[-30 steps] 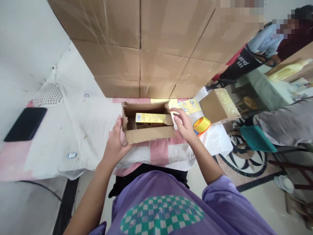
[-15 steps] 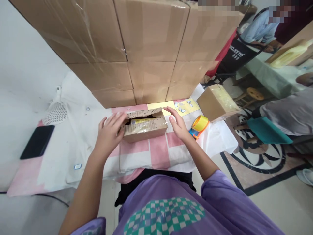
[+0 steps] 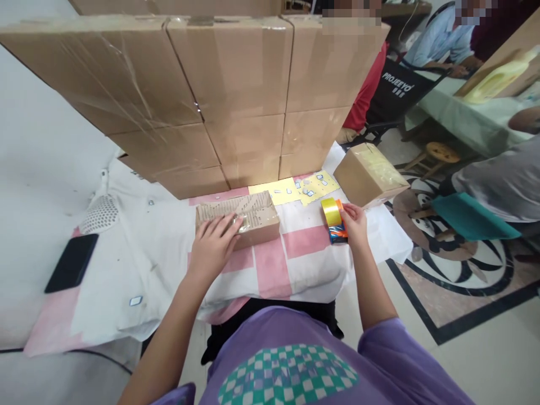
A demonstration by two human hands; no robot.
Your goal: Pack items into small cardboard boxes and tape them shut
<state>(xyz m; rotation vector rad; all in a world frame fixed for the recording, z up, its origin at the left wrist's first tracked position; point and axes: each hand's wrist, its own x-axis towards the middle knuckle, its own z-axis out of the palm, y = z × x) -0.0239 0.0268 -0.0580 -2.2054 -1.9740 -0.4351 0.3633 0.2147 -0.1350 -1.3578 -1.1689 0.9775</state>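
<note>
The left hand [image 3: 213,242], unclenched, seemingly holds the carton [image 3: 264,228] shut; the right hand [image 3: 355,226] grasps the tape dispenser [image 3: 331,214] at its three o'clock.

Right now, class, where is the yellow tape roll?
In the head view, the yellow tape roll is right of centre, beside the right hand, right of the cardboard box under the left hand.

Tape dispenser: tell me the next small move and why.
Probably lift the tape dispenser over to the small carton: the right hand is at its orange part, and the left hand lies across the carton's folded-down flaps.
</note>
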